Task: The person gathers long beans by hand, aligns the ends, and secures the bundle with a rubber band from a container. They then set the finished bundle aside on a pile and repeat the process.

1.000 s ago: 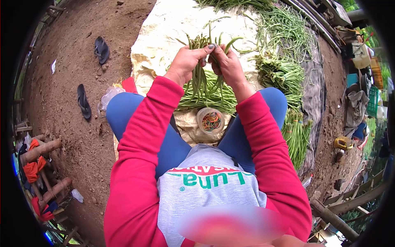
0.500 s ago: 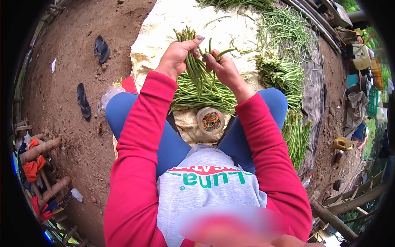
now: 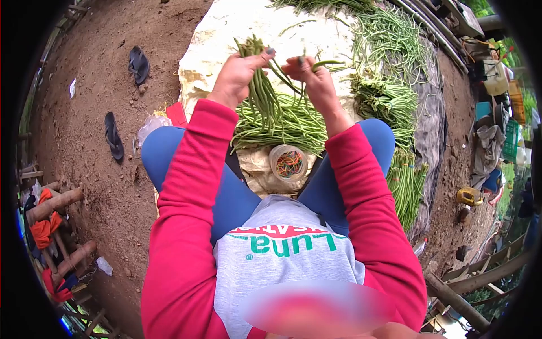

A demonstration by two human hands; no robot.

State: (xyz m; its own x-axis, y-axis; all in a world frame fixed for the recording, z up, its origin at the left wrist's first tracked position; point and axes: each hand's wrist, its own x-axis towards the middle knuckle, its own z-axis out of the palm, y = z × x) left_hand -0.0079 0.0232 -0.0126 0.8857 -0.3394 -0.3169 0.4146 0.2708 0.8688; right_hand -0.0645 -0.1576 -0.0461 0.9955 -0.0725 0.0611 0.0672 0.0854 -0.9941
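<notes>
My left hand point(image 3: 237, 76) is closed around a bunch of long green beans point(image 3: 262, 93), their stem ends sticking up past the thumb and the rest hanging down. Just to its right, my right hand point(image 3: 313, 79) pinches a few loose beans point(image 3: 330, 63), one curling out to the right. Below both hands a heap of green beans point(image 3: 282, 127) lies across the sheet in front of my lap. A clear round tub point(image 3: 288, 164) of coloured rubber bands stands between my legs.
Bundled beans point(image 3: 387, 101) and a loose spread of beans point(image 3: 389, 45) line the right side of the pale sheet point(image 3: 226, 34). Two dark flip-flops point(image 3: 139, 65) lie on bare soil at left. A yellow container point(image 3: 470, 196) and a green crate point(image 3: 511, 141) stand at far right.
My right hand has moved slightly right and up, away from the bunch, with the beans in its fingers. My left hand has shifted a little left, still holding the bunch.
</notes>
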